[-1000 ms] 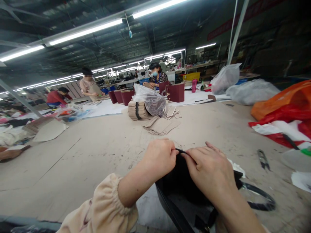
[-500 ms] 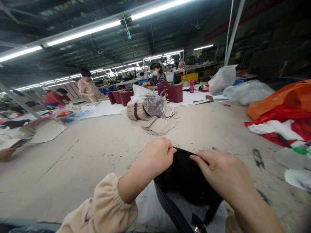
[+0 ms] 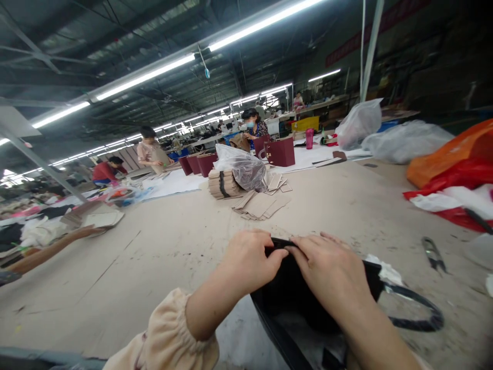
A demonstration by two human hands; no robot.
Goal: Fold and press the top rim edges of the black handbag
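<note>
A: What does the head view tell you about the black bag [image 3: 296, 288]?

B: It sits at the near side of the table [image 3: 173, 246], right of the middle, with its inside showing and its looped handle [image 3: 416, 325] out to the right, near the snips [image 3: 433, 254].

A: How is it held?

B: By the far rim [image 3: 280, 240] — the left hand [image 3: 248, 259] pinches it between thumb and curled fingers, and the right hand [image 3: 335, 272] pinches just beside, thumb on the inner face.

A: How would it handle?

B: Light, I'd judge, and smooth, so perhaps slightly slippery. The edge looks fairly firm; the walls should give under pressure. Hardly fragile, though it might crease.

A: Best hold?

B: That rim, thumbs inside, fingers outside — the handle would probably offer less control.
</note>
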